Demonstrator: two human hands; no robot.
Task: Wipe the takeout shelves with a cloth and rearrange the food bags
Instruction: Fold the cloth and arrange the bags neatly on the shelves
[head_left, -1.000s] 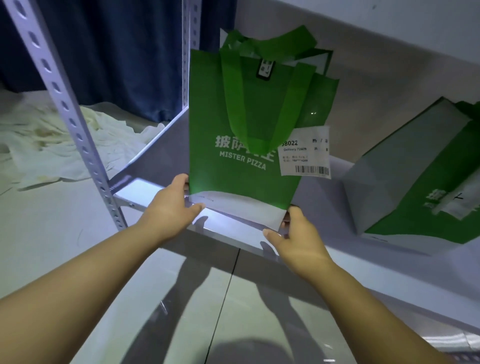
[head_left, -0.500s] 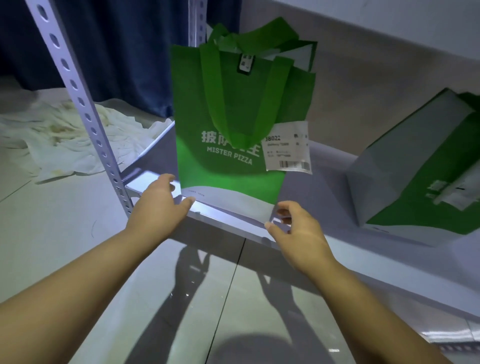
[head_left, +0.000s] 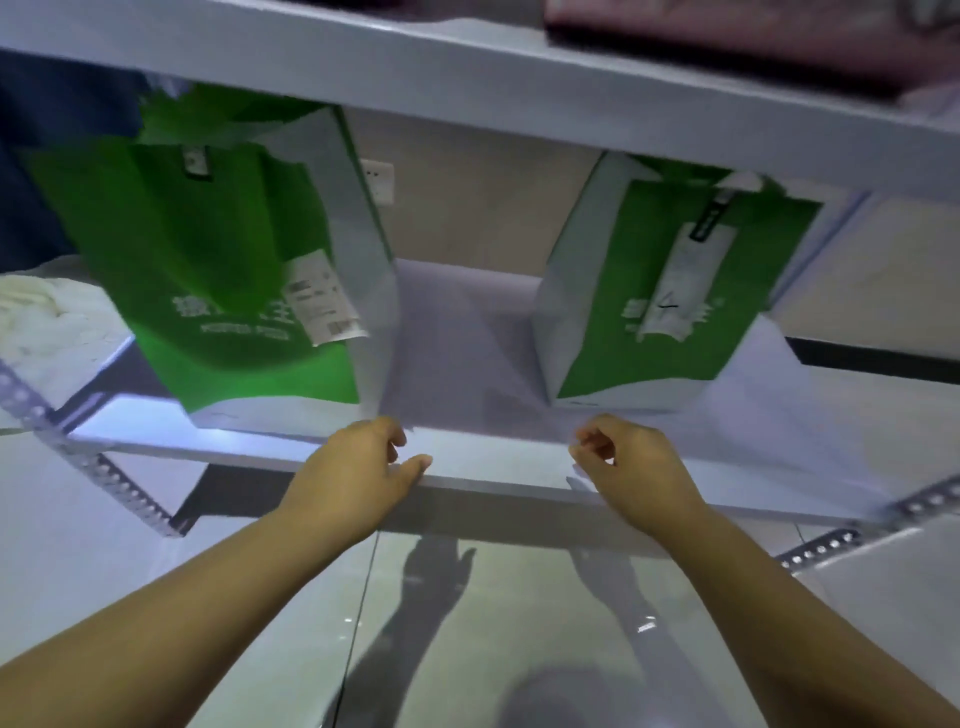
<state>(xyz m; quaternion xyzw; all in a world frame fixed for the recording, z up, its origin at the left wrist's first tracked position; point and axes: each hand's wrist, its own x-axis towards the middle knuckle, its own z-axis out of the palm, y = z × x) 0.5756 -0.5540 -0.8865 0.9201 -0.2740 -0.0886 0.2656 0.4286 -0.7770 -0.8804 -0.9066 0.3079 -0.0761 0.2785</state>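
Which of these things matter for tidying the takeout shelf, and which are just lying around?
Job: left green bag, right green bag, lower shelf.
Lying about: crumpled white fabric on the floor, wall socket, dark red item above.

The left bag (head_left: 208, 260) and the right bag (head_left: 675, 312) look like matt non-woven cloth, green in front with pale grey sides. A paper label (head_left: 322, 296) hangs on the left bag. The shelf (head_left: 467, 338) is smooth with a soft sheen; its perforated strut (head_left: 104, 473) is bare metal. The floor (head_left: 260, 649) tiles are glossy. A crumpled white cloth (head_left: 47, 322) looks rough.
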